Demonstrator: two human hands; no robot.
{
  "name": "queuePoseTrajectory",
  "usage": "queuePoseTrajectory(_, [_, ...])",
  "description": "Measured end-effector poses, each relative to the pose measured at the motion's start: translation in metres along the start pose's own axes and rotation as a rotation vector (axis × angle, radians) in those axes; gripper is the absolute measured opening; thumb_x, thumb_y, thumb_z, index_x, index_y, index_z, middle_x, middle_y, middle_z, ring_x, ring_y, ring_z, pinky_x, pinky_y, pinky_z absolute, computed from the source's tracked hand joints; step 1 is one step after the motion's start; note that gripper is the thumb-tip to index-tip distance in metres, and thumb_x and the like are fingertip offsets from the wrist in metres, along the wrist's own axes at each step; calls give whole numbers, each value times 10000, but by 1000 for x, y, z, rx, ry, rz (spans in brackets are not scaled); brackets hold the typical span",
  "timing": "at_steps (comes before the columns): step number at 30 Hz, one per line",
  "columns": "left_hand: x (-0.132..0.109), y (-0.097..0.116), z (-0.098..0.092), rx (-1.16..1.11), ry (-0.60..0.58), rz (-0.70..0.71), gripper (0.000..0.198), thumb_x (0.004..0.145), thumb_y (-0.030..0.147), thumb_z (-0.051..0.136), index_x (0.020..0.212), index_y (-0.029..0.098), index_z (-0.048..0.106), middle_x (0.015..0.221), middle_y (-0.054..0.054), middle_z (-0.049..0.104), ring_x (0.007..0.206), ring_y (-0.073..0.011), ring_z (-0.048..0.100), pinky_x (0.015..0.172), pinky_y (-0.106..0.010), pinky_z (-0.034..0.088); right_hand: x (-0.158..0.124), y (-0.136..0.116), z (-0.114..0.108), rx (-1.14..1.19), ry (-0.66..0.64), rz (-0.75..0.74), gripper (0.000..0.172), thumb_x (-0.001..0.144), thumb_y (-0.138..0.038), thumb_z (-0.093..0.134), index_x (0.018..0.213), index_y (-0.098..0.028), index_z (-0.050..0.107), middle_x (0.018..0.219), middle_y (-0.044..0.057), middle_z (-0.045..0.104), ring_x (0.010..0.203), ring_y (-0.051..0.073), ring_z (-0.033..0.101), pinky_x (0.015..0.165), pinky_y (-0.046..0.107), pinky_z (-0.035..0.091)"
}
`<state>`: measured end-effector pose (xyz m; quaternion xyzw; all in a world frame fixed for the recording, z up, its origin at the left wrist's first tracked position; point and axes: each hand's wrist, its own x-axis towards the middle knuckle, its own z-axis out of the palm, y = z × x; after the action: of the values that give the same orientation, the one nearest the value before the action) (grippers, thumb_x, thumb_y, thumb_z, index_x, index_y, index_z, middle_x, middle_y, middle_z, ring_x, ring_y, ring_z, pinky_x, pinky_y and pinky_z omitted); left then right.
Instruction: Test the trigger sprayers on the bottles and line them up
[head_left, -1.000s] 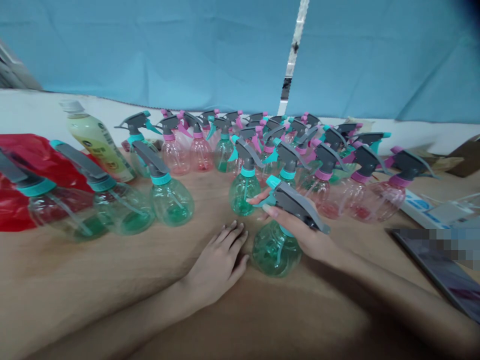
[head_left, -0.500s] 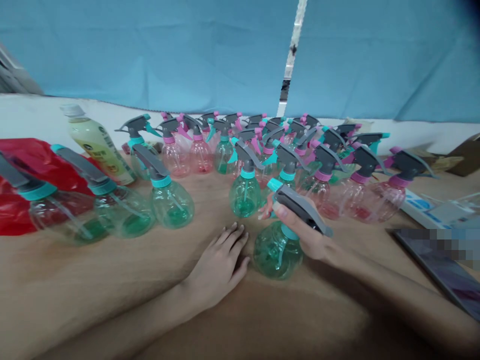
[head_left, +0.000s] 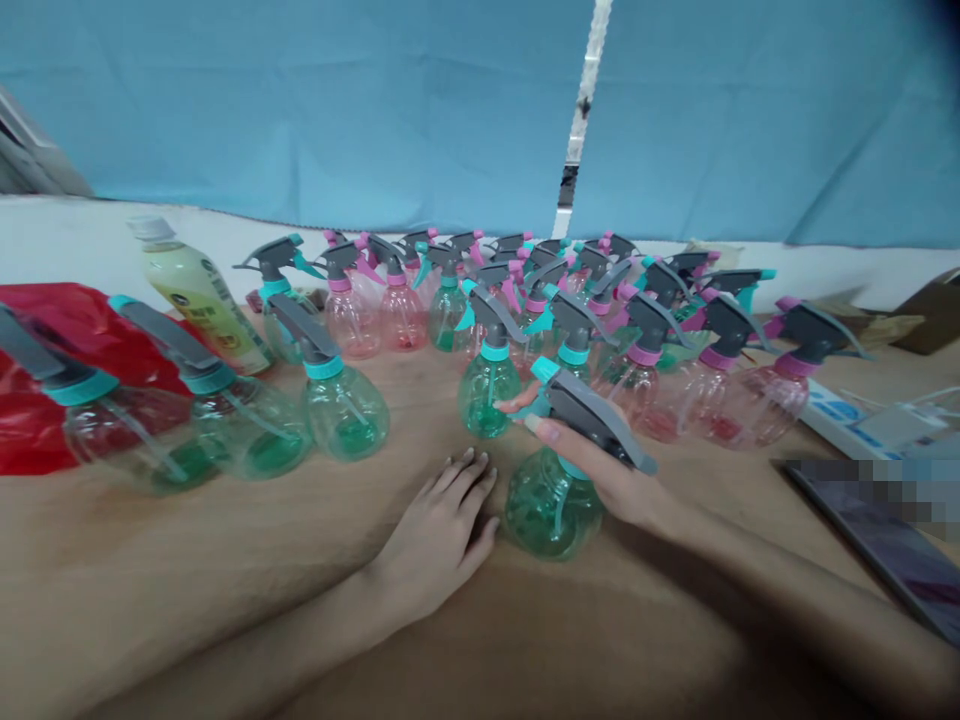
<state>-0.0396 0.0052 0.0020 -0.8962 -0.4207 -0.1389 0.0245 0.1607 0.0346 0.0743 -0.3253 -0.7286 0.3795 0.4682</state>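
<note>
My left hand (head_left: 439,530) lies flat on the wooden table, its fingers stretched out and nothing in it. To its right stands a round, clear green spray bottle (head_left: 551,515) with a teal collar and grey spray head. My right hand (head_left: 611,475) is around the neck of this bottle, below the head; the thumb runs along the near side and fingertips show past the teal trigger. The palm side is hidden. Liquid or tint shows green low in the bottle. Just behind it is another green spray bottle (head_left: 489,395), upright.
Several pink and green spray bottles crowd the back, one pink spray bottle (head_left: 776,395) at their right end. At left are several green ones, including a spray bottle (head_left: 345,415), a labelled drink bottle (head_left: 202,300) and a red plastic bag (head_left: 37,420). A dark tablet-like slab (head_left: 862,540) lies right.
My right thumb has come down from the top of the spray head to its near side, and the fingers have straightened forward. The bottle and my left hand stay practically in place.
</note>
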Motion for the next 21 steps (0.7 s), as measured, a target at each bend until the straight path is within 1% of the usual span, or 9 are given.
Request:
queuePoseTrajectory(3, [0,0,0,-1,-3,-7,416,938,278,425,1305,84,456,1371,-148,484,1317,-273,367,1055,-458,345,-1,3,1,23,9,0,217,857,-427,561,985,-260,616,750,-8,586,624,139,516,652,297,442])
queuePoseTrajectory(8, [1,1,-2,9,-28,-9,432,934,271,432,1317,72,445,1375,-152,479,1316,-272,369,1062,-451,334,-1,3,0,53,-8,9,205,853,-424,572,971,-261,613,669,-31,524,543,118,440,695,311,458])
queuePoseTrajectory(11, [2,1,-2,19,-27,-5,432,935,267,422,1320,72,439,1374,-149,480,1313,-269,374,1060,-450,337,-1,2,1,56,-6,17,210,848,-429,576,968,-260,612,688,-26,539,543,120,448,699,318,464])
queuePoseTrajectory(17, [2,1,0,23,-36,-7,445,931,267,419,1328,67,428,1380,-146,474,1320,-266,362,1066,-444,327,-1,4,1,47,3,4,201,833,-431,592,961,-278,615,576,-50,475,503,128,452,665,326,470])
queuePoseTrajectory(21, [2,1,-1,8,-24,-2,442,931,267,415,1333,82,421,1383,-145,471,1322,-267,360,1065,-452,326,-1,3,1,33,9,5,199,827,-418,605,968,-279,618,612,-41,509,513,126,464,627,314,464])
